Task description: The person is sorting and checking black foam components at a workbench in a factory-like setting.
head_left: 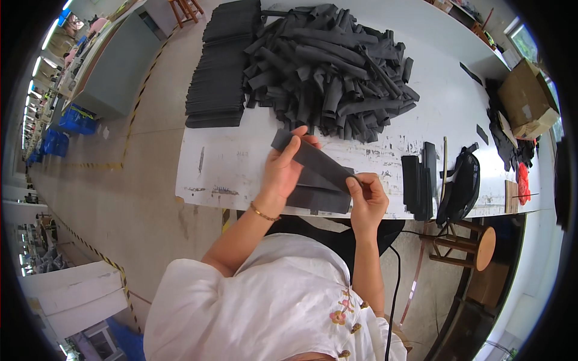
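Left hand (pixel 282 167): pinches dark strip (pixel 324 163)
Right hand (pixel 368 197): its other end
Underneath: flat pieces (pixel 318 200), partly hidden
Worktop (pixel 232 157) beyond: loose heap (pixel 331 66) beside stack (pixel 220 72)
Right: black bag (pixel 460 188)

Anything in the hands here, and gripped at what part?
Yes, one dark grey strip: the left hand grips it near its upper-left end, the right hand at its lower-right end.
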Motion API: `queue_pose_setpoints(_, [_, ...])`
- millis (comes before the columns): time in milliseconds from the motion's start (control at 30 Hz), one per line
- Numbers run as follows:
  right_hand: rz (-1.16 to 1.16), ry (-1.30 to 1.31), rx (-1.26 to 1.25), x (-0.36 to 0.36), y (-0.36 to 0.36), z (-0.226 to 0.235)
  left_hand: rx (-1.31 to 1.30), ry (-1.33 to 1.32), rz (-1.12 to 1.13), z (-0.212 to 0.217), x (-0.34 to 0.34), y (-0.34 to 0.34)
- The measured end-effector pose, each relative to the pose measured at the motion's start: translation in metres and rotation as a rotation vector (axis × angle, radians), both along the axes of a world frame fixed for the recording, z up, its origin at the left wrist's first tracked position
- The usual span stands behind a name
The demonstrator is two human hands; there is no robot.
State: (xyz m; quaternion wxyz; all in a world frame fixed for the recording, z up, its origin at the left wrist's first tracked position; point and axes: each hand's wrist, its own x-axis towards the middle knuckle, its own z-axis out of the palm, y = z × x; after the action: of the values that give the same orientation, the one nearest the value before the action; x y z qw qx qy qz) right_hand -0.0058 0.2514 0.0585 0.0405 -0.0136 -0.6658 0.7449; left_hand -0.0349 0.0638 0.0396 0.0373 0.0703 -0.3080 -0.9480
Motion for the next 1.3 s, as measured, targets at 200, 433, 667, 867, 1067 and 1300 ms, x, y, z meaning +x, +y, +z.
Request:
queue_pose_setpoints(200, [0.098, 0.019, 0.175, 0.008, 0.004, 0.016, -0.124, 0.009, 0.014, -0.005, 0.017, -0.018])
queue_pose_setpoints(433, [0.107, 0.029, 0.214, 0.004, 0.010, 0.005, -0.122, 0.110, -0.040, -0.005, 0.018, -0.017])
queue_pose_setpoints(667, [0.074, 0.281, 0.301, 0.005, 0.009, 0.004, -0.045, 0.053, -0.045, -0.009, 0.021, -0.017])
queue_pose_setpoints(867, [0.069, 0.013, 0.270, 0.012, 0.021, -0.007, -0.468, -0.168, 0.004, -0.001, 0.044, -0.026])
queue_pose_setpoints(1067, [0.035, -0.166, 0.275, 0.035, 0.031, -0.051, -1.026, -0.140, 0.113, -0.030, 0.092, -0.023])
queue_pose_setpoints(1300, [-0.026, -0.131, 0.663, 0.029, 0.017, -0.069, -1.416, -0.016, 0.304, -0.062, 0.086, -0.020])
